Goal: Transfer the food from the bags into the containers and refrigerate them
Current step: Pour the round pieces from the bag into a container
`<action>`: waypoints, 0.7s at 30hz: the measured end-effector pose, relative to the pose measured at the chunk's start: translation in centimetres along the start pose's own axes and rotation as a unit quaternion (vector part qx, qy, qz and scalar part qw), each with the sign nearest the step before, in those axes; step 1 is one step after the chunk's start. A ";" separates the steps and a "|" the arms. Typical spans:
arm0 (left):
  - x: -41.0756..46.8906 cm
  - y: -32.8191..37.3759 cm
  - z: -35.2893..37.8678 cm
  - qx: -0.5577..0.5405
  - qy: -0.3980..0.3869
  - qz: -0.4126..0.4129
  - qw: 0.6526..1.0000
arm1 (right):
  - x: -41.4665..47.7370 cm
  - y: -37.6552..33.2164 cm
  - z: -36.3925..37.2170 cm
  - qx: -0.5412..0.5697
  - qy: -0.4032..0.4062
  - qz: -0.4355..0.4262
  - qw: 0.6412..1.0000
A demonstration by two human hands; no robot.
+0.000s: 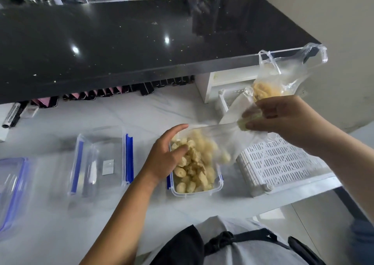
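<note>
Two thin clear bags. Right hand (283,119) is raised beside the white crate (283,163), fingers (255,126) curled, pinching the closed end of the lower bag (228,137). That bag's mouth hangs into the clip-lock container (217,185) on the counter (141,119). Upper bag (289,70), handles up with pale food inside, sits just above the same hand; can't tell if it is gripped too. Left hand (164,155) rests at the container's left rim, fingers loosely straight, touching film and food pieces (194,171), gripping nothing.

Handling call: pieces look light, puffy, probably crushable. Film is limp and slippery. Best hold is a pinch at the bag's bottom corners with a gentle shake, steadying the container by its rigid rim. Empty container (101,155) sits to the left.
</note>
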State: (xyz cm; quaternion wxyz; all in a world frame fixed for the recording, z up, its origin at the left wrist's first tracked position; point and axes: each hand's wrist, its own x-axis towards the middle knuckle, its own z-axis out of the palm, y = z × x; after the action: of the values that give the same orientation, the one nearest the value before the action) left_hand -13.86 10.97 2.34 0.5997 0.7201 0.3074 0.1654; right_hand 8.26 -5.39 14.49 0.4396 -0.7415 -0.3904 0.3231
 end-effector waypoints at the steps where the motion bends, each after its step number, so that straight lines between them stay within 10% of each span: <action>1: 0.2 0.3 -0.1 -0.011 0.000 0.002 1.000 | 0.0 -0.1 0.2 -0.008 0.004 -0.002 1.000; 21: 4.6 9.3 -0.6 -0.117 -0.157 0.104 0.975 | -0.6 -3.4 3.1 -0.180 -0.026 -0.121 0.976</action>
State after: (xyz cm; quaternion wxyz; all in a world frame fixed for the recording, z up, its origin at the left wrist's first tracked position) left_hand -8.50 13.55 10.82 0.7003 0.6897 0.1111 0.1465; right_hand 4.45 -3.62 16.44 0.3243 -0.7470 -0.5404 0.2116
